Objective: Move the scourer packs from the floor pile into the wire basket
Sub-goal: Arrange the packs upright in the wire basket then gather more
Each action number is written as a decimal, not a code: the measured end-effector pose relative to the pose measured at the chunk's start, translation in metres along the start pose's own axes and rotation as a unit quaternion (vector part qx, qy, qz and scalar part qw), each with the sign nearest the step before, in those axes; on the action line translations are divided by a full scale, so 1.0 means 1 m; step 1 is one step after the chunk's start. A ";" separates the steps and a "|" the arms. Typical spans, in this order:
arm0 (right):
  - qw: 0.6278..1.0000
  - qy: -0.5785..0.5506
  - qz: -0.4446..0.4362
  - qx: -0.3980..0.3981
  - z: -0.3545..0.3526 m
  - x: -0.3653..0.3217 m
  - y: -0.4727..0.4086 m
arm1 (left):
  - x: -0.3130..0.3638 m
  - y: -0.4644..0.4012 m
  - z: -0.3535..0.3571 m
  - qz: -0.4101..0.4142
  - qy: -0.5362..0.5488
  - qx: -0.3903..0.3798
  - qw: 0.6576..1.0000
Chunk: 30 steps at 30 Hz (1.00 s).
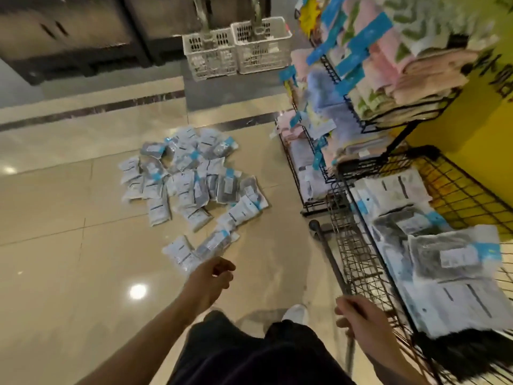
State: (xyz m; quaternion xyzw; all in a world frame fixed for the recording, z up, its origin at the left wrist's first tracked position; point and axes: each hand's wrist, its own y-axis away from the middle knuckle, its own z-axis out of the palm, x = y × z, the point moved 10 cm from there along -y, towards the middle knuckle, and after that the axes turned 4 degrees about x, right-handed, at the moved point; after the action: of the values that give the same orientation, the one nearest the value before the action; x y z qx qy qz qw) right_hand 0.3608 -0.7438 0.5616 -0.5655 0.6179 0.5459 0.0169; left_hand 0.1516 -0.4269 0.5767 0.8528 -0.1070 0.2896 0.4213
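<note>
A pile of scourer packs (191, 179), clear bags with white and blue labels, lies spread on the beige tiled floor ahead of me. The black wire basket (455, 190) stands at the right with several packs (433, 262) lying inside it. My left hand (213, 276) hangs over the floor just short of the nearest packs, fingers loosely curled and holding nothing. My right hand (361, 320) grips a grey metal bar (330, 257) at the basket's near edge.
A wire rack (369, 79) stacked with folded towels stands behind the basket at the right. Two white plastic crates (236, 51) sit on the floor at the back. Dark cabinets (69, 37) line the far left. My legs and a white shoe (294, 312) are below.
</note>
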 end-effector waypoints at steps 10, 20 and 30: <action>0.976 0.140 -0.098 -0.132 0.196 -0.092 0.053 | -0.208 0.060 -0.139 -0.113 0.088 0.093 0.985; 0.956 0.153 -0.150 -0.202 0.362 -0.166 0.122 | -0.387 0.125 -0.245 -0.225 0.227 0.204 0.925; 0.961 0.208 -0.112 -0.141 0.424 -0.185 0.060 | -0.363 0.045 -0.348 -0.196 0.309 0.241 0.899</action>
State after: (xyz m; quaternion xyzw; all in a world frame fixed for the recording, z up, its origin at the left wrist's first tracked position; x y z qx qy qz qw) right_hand 0.1317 -0.3376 0.5480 -0.7286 0.4575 0.4925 -0.1312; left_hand -0.3016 -0.2057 0.5607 0.7994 0.2706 0.4674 0.2632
